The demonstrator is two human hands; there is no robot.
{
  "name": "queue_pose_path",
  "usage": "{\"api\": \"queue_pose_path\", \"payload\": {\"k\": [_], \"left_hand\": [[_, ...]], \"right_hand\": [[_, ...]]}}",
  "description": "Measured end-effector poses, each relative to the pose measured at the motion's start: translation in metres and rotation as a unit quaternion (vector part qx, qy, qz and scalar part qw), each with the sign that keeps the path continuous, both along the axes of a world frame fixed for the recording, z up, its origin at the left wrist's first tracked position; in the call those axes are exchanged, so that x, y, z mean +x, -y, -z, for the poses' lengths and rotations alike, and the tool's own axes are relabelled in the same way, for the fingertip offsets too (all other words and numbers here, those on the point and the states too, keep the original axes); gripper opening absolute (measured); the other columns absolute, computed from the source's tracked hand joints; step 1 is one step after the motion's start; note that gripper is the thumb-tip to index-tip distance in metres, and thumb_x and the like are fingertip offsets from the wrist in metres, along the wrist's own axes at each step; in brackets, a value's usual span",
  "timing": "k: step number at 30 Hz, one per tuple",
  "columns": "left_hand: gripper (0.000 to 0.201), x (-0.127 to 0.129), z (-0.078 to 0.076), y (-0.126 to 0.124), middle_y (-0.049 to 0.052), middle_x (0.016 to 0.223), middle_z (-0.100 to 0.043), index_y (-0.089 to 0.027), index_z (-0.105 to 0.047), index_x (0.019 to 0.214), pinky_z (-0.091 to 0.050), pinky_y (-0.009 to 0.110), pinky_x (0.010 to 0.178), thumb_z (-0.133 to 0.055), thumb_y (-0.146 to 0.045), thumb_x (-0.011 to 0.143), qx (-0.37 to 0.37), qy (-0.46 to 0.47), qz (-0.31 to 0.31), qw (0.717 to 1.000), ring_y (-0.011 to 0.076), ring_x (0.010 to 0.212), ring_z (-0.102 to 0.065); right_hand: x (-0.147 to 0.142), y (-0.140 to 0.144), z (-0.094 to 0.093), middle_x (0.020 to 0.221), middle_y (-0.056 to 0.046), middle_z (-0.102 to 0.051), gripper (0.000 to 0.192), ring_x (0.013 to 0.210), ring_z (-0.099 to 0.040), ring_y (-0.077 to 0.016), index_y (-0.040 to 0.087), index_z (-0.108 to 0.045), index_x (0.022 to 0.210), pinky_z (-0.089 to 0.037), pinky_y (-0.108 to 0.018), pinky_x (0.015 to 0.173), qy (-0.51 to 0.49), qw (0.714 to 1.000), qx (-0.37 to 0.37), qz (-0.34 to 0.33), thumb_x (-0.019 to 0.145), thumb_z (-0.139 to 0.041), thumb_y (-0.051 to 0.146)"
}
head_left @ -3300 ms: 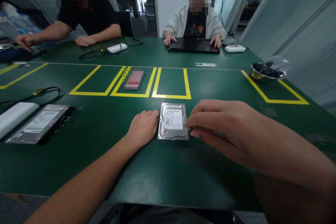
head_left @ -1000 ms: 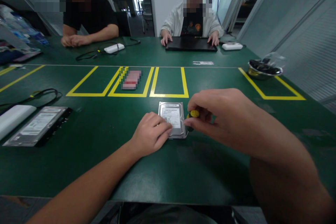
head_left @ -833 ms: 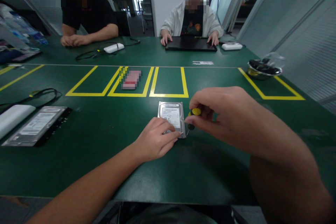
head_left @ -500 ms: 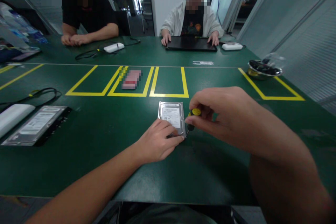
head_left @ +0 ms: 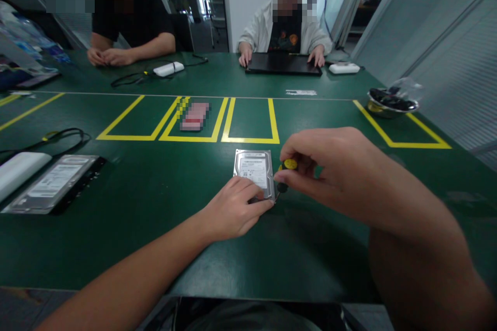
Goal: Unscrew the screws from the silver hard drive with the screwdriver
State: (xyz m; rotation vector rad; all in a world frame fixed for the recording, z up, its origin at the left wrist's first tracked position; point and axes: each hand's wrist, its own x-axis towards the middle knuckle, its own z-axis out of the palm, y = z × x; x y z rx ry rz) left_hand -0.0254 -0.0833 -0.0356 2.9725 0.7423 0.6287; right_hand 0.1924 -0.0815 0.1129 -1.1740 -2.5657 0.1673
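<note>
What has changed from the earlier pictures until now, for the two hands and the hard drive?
The left hand moved from the left edge of the hard drive onto its near right corner and now presses there. The right hand rose a little, so the yellow top of the screwdriver it grips shows. The drive stayed in place on the table, and the second drive at the left did not move.

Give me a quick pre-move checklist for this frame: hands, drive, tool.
1. Silver rectangular hard drive lies flat on the green table: ok.
2. Left hand presses the drive's near edge: ok.
3. Right hand grips the yellow-capped black screwdriver: ok.
4. Screwdriver tip seated in a screw at the drive's near right corner: cannot tell.
5. Other people's hands away from the drive: ok.
</note>
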Motion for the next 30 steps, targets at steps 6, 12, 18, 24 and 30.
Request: {"api": "queue_pose_path", "payload": {"k": [6,12,18,24,30], "left_hand": [[0.031,0.001,0.000,0.000,0.007,0.102,-0.063,-0.022,-0.065,0.119,-0.042,0.039,0.079,-0.053,-0.019,0.091,-0.003,0.005,0.000,1.000,0.0230,0.093,-0.056],[0.032,0.001,0.000,0.000,0.008,0.101,-0.064,-0.021,-0.065,0.120,-0.044,0.040,0.080,-0.053,-0.018,0.091,-0.006,0.013,0.001,1.000,0.0228,0.094,-0.056],[0.031,-0.001,0.004,-0.001,0.008,0.097,-0.063,-0.021,-0.066,0.118,-0.046,0.040,0.082,-0.053,-0.018,0.091,-0.027,0.045,-0.005,0.999,0.0221,0.092,-0.055],[0.025,-0.002,0.004,-0.002,0.009,0.099,-0.062,-0.019,-0.069,0.111,-0.045,0.040,0.083,-0.052,-0.021,0.092,-0.052,0.052,-0.019,0.997,0.0228,0.093,-0.054],[0.022,-0.002,0.004,-0.003,0.008,0.095,-0.060,-0.019,-0.068,0.105,-0.044,0.039,0.082,-0.051,-0.022,0.093,-0.069,0.050,-0.032,0.996,0.0222,0.090,-0.053]], "right_hand": [[0.000,0.000,0.000,0.071,0.000,-0.061,0.007,0.061,-0.052,-0.0146,0.019,-0.063,0.081,-0.031,-0.029,0.058,0.005,1.000,-0.004,0.002,0.085,-0.063,0.025],[0.001,0.001,-0.001,0.073,0.001,-0.060,0.004,0.062,-0.050,-0.0143,0.019,-0.061,0.082,-0.030,-0.028,0.058,0.002,1.000,-0.014,-0.018,0.085,-0.062,0.022],[0.001,0.001,-0.001,0.073,0.000,-0.060,0.006,0.064,-0.050,-0.0141,0.019,-0.058,0.080,-0.030,-0.028,0.059,-0.008,0.999,-0.021,-0.047,0.086,-0.061,0.021],[-0.002,0.000,0.001,0.077,-0.001,-0.061,0.008,0.066,-0.050,-0.0140,0.018,-0.061,0.086,-0.030,-0.028,0.061,-0.009,0.997,-0.032,-0.065,0.090,-0.058,0.023],[-0.007,-0.003,0.010,0.084,-0.001,-0.063,0.005,0.072,-0.053,-0.0138,0.018,-0.059,0.085,-0.032,-0.026,0.063,0.025,0.992,-0.085,-0.092,0.090,-0.058,0.018]]}}
